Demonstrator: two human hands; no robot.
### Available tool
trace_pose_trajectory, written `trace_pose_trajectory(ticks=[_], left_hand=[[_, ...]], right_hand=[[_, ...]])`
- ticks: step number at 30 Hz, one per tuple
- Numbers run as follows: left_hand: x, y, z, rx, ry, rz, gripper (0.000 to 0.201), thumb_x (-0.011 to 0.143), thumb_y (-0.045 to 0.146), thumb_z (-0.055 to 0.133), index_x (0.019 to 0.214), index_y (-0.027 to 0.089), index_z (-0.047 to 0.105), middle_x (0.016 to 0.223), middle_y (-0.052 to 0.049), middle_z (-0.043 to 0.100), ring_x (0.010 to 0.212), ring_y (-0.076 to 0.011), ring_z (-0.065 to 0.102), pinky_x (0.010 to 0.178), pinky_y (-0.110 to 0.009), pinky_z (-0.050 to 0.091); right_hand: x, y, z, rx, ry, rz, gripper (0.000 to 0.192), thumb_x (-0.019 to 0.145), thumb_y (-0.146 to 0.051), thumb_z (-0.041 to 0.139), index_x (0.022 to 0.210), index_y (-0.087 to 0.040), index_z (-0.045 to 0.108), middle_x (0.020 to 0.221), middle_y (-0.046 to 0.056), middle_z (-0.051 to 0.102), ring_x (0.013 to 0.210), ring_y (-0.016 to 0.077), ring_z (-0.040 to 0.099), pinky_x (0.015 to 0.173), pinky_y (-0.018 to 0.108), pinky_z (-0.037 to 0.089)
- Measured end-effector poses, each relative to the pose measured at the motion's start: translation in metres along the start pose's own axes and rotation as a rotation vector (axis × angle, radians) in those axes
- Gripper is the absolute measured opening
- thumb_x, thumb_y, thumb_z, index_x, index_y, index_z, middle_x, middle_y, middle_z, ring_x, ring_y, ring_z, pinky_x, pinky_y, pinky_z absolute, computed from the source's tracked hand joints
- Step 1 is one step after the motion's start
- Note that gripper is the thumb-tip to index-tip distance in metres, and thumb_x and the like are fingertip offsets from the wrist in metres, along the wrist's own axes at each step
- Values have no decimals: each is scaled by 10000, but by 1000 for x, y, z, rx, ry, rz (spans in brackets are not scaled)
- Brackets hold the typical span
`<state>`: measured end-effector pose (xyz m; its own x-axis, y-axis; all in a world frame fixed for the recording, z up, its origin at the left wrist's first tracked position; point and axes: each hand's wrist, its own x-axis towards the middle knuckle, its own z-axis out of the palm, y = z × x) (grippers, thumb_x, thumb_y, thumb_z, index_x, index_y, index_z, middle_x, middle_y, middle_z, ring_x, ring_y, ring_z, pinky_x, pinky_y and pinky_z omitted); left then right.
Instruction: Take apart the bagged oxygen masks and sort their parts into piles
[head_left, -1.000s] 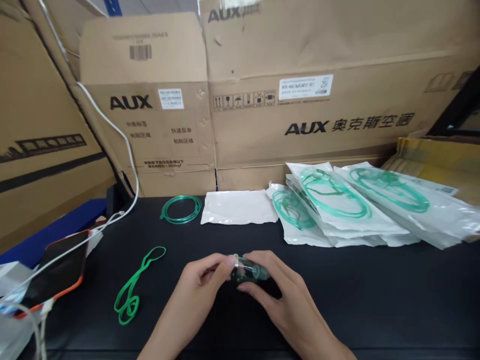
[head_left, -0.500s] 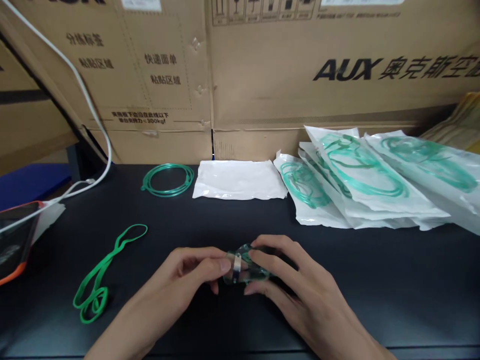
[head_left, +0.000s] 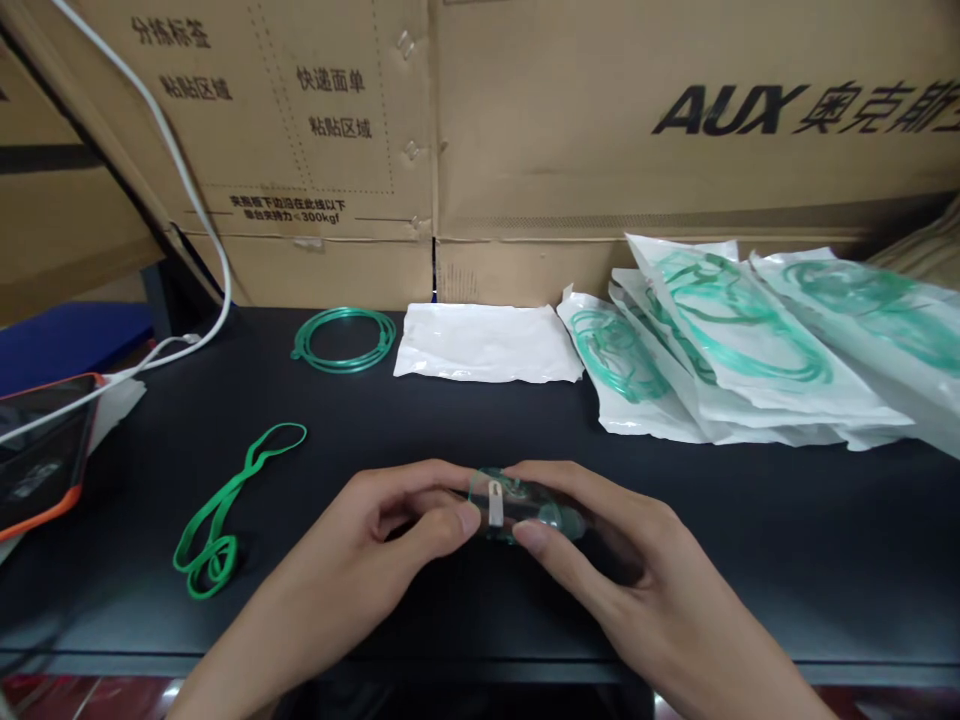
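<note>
Between my hands, low over the near part of the black table, is a clear green-tinted oxygen mask [head_left: 525, 503] with a metal nose strip across it. My left hand [head_left: 409, 535] pinches its left edge between thumb and fingers. On the other side, my right hand [head_left: 607, 540] grips the mask's right part, thumb in front and fingers behind. To the left lies a loose green elastic strap [head_left: 225, 515], looped and curled at its near end. A coil of green tubing [head_left: 343, 341] rests at the back.
A white pouch [head_left: 487, 343] lies by the cardboard boxes [head_left: 540, 130]. Packed masks with tubing [head_left: 750, 330] are piled at the back right. At the left are an orange-edged phone [head_left: 45, 455], a white cable [head_left: 180, 170] and a blue object [head_left: 75, 345]. The table's front edge [head_left: 450, 672] shows below.
My right hand has shifted its grip: the thumb now presses the mask's front and more of the mask shows. The view has tilted down, exposing the table's front edge.
</note>
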<state>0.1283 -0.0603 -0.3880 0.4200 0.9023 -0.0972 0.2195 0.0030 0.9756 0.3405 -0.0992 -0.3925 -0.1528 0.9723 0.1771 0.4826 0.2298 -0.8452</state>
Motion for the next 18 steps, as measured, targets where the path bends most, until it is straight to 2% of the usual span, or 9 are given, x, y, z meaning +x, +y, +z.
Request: trace_pose_trajectory(ticks=[3, 8, 14, 16, 18], left_hand=[[-2, 1, 1, -18, -40, -14, 257, 907, 380, 675, 1105, 277, 803, 697, 10, 679, 659, -144, 581, 636, -233, 508], [-2, -2, 5, -78, -94, -31, 269, 955, 361, 633, 1164, 255, 764, 855, -19, 726, 542, -80, 479, 469, -168, 410], [0, -4, 13, -46, -57, -41, 304, 952, 437, 652, 1135, 215, 753, 719, -1, 665, 482, -61, 441, 424, -156, 361], [1, -4, 16, -60, -35, -38, 284, 949, 427, 660, 1114, 210, 737, 770, -11, 686, 510, -70, 503, 423, -149, 386], [3, -3, 20, -114, 34, -24, 276, 933, 419, 675, 1116, 212, 693, 907, -42, 723, 630, -126, 637, 413, -153, 429]], right_hand=[[1, -3, -1, 79, -37, 35, 201, 951, -349, 668, 1137, -315, 737, 1022, -22, 766, 936, 188, 730, 811, 256, 589], [0, -4, 1, 132, -19, 49, 180, 940, -282, 648, 1094, -286, 742, 917, -22, 757, 861, 180, 716, 731, 253, 575], [1, -3, 9, 209, 46, 68, 84, 923, -241, 619, 933, -241, 703, 841, -19, 732, 833, 166, 708, 714, 230, 553], [3, -2, 10, 217, 72, 79, 81, 921, -264, 634, 932, -236, 708, 828, -13, 724, 835, 172, 707, 709, 234, 552], [4, -1, 10, 226, 101, 84, 98, 926, -287, 639, 950, -232, 716, 836, -4, 729, 842, 180, 713, 712, 240, 558]])
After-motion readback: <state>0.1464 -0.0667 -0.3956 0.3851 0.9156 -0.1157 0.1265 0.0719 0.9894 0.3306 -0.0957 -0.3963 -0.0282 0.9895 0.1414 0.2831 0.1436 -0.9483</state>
